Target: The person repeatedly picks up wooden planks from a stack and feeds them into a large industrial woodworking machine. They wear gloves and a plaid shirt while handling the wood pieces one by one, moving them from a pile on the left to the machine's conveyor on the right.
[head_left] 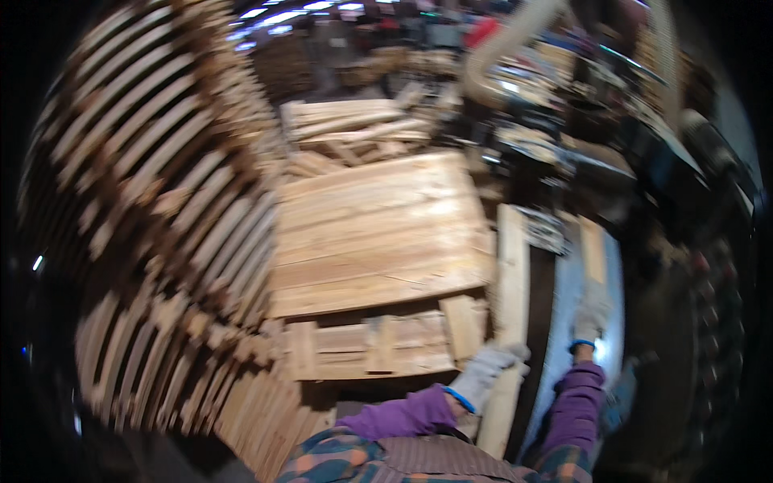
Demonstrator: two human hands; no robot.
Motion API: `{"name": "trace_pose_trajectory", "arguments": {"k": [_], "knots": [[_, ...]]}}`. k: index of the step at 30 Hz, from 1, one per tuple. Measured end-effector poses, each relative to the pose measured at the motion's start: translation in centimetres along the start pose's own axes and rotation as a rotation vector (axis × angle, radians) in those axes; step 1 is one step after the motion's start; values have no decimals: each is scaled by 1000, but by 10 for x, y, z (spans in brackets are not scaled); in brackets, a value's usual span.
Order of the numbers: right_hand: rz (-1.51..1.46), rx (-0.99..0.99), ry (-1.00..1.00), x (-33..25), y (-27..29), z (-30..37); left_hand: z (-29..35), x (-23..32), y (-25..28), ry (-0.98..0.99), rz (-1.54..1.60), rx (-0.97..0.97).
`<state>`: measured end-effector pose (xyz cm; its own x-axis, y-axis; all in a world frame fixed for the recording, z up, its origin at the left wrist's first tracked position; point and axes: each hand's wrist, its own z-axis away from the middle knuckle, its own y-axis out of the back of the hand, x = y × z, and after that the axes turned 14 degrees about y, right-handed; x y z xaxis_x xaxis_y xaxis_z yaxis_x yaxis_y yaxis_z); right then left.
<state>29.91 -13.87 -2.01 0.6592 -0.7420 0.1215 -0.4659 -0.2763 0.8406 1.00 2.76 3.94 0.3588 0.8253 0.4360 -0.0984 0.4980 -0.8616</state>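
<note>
Both hands wear pale grey work gloves with blue cuffs, below purple sleeves. My left hand [487, 376] reaches across a long, pale wooden plank [510, 274], its fingers closed over the right edge. That plank runs lengthwise away from me. Further right, my right hand [593, 316] is closed around the near end of a narrower wooden board [593, 249]. This board lies along a bluish metal machine table [564, 322], its far end close to dark machinery. Motion blur softens the fingers of both gloves.
Left of the plank lies a stack of wide boards [378, 233], with shorter wood pieces [370, 342] in front. Tall racks of slats [153, 121] fill the left side. Dark machinery [596, 161] with a pale flexible hose [499, 56] stands at the far right.
</note>
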Motion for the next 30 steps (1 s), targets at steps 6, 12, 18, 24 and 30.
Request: {"name": "trace_pose_trajectory", "arguments": {"k": [6, 12, 18, 24, 30], "knots": [[-861, -193, -84, -63, 121, 14, -21, 27, 5, -336, -34, 278], [-891, -340, -83, -125, 308, 152, -64, -50, -45, -317, 72, 270], [-485, -553, -648, -138, 316, 237, 40, 3, -1, -363, 204, 166], [-13, -178, -53, -86, 165, 168, 103, 94, 92, -587, 531, 390], [-113, -174, -74, -19, 26, 18, 88, 92, 100, -707, -21, 815]]}}
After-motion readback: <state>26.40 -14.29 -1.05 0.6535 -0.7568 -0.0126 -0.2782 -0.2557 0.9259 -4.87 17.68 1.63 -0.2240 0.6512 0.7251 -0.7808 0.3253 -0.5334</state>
